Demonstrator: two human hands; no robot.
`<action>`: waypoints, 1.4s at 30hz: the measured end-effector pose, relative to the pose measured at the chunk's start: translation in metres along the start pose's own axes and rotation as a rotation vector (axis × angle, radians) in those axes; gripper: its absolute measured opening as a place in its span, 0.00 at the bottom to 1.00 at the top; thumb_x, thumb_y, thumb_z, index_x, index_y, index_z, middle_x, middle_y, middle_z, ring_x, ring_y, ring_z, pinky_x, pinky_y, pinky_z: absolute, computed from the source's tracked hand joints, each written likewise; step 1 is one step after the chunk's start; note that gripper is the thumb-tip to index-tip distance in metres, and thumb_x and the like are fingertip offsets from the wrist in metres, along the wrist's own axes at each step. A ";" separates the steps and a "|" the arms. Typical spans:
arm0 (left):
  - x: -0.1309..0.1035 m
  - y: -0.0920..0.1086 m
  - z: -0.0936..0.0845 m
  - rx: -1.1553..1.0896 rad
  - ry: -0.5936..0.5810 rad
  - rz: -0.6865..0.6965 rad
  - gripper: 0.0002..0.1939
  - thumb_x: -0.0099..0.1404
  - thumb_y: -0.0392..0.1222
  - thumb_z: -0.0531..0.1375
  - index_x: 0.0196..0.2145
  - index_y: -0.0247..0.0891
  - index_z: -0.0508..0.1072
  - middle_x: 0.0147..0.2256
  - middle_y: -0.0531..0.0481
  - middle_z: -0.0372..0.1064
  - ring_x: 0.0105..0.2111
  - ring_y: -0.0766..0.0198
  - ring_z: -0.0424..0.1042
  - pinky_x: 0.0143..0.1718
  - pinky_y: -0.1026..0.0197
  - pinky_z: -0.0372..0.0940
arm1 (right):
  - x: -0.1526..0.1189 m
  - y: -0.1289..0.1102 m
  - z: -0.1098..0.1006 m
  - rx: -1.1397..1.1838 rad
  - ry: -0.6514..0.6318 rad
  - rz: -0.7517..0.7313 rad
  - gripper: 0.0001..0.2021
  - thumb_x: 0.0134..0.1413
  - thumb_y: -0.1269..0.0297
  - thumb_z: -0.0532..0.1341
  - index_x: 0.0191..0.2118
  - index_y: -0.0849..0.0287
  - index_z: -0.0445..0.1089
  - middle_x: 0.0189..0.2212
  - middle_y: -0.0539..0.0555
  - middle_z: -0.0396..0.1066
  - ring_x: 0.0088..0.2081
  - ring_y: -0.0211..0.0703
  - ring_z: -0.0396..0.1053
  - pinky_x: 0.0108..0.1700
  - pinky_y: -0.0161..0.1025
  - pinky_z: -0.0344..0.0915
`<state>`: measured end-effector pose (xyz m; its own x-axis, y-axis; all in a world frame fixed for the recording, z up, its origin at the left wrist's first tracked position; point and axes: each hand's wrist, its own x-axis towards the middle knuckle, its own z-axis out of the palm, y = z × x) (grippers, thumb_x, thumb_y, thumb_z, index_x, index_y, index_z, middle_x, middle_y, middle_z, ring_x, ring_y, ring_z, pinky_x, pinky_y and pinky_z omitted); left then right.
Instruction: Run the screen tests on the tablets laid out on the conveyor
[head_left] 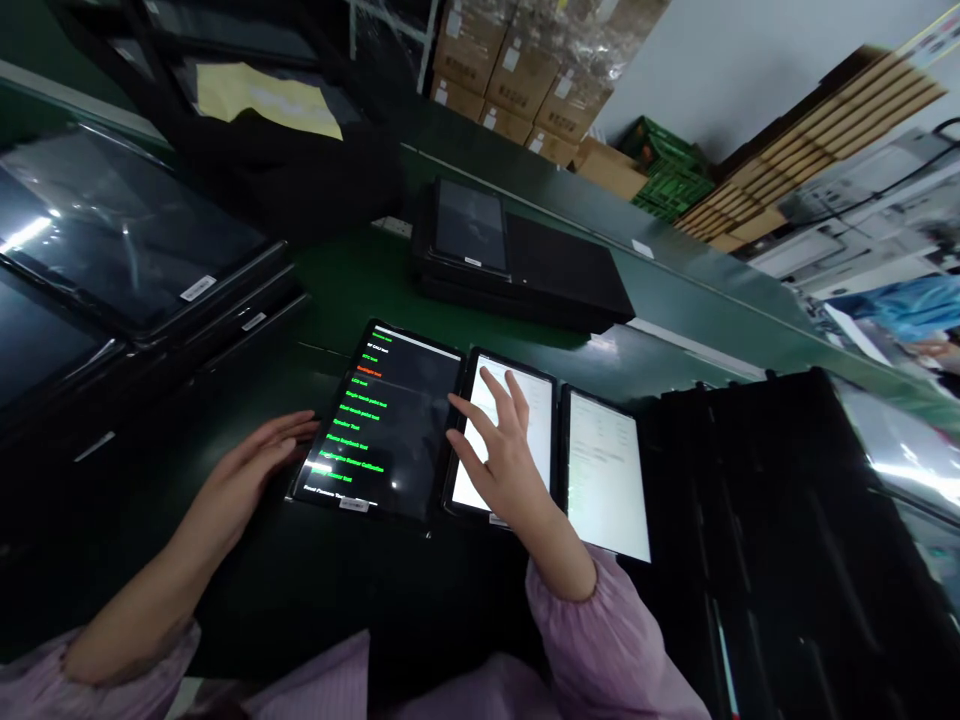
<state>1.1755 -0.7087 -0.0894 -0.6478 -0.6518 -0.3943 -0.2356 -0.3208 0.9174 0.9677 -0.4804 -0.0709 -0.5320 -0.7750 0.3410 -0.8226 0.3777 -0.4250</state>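
Observation:
Three tablets lie side by side on the dark green worktop. The left tablet [397, 420] has a black screen with a list of mostly green test names and one in orange. Beside its left edge rests my left hand [259, 465], fingers stretched out and holding nothing. My right hand [499, 450] is over the middle tablet [536, 410], whose screen is lit white. Its fingers are spread, with the thumb and index finger reaching toward the gap by the left tablet; whether a fingertip touches glass I cannot tell. The right tablet [606, 475] also glows white.
Stacked tablets [142, 230] stand at the left and dark stacked trays [750, 500] at the right. A tablet [471, 225] sits on a black box [570, 270] behind the row. Yellow paper [266, 98] lies at the upper left. Cartons [517, 75] and green crates [664, 165] are beyond.

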 end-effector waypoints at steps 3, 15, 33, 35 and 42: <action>0.010 0.007 0.009 0.080 0.007 0.002 0.27 0.60 0.59 0.70 0.53 0.44 0.80 0.56 0.46 0.76 0.61 0.43 0.70 0.66 0.48 0.62 | -0.014 0.007 -0.013 0.002 0.146 0.043 0.15 0.72 0.59 0.56 0.59 0.51 0.70 0.70 0.61 0.57 0.76 0.62 0.44 0.70 0.71 0.57; 0.026 0.025 0.045 0.266 -0.035 0.002 0.51 0.55 0.56 0.75 0.69 0.35 0.63 0.62 0.38 0.68 0.62 0.37 0.67 0.65 0.43 0.63 | -0.083 0.041 -0.043 -0.021 0.469 0.308 0.12 0.70 0.58 0.58 0.48 0.53 0.77 0.58 0.60 0.73 0.66 0.63 0.65 0.62 0.72 0.66; -0.014 0.015 0.013 0.839 -0.297 0.073 0.65 0.59 0.60 0.68 0.77 0.45 0.27 0.77 0.41 0.25 0.75 0.37 0.38 0.71 0.33 0.44 | -0.089 0.036 -0.037 0.012 0.570 0.217 0.08 0.67 0.66 0.61 0.42 0.58 0.79 0.50 0.59 0.77 0.53 0.55 0.78 0.48 0.52 0.77; -0.009 0.015 0.022 0.828 -0.225 0.075 0.65 0.59 0.62 0.68 0.77 0.46 0.29 0.77 0.40 0.28 0.75 0.37 0.40 0.71 0.33 0.45 | -0.089 0.036 -0.036 -0.004 0.571 0.222 0.08 0.67 0.66 0.61 0.42 0.58 0.79 0.49 0.58 0.78 0.52 0.54 0.78 0.47 0.51 0.77; 0.010 0.021 0.041 0.826 -0.145 0.101 0.65 0.58 0.57 0.68 0.77 0.39 0.31 0.76 0.35 0.32 0.75 0.39 0.39 0.72 0.35 0.44 | -0.092 0.041 -0.034 -0.026 0.604 0.248 0.08 0.67 0.64 0.62 0.41 0.58 0.79 0.47 0.59 0.79 0.47 0.53 0.79 0.42 0.50 0.79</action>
<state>1.1341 -0.6937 -0.0717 -0.7674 -0.5376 -0.3493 -0.5892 0.3768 0.7147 0.9757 -0.3766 -0.0912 -0.7193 -0.2456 0.6498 -0.6617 0.5270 -0.5333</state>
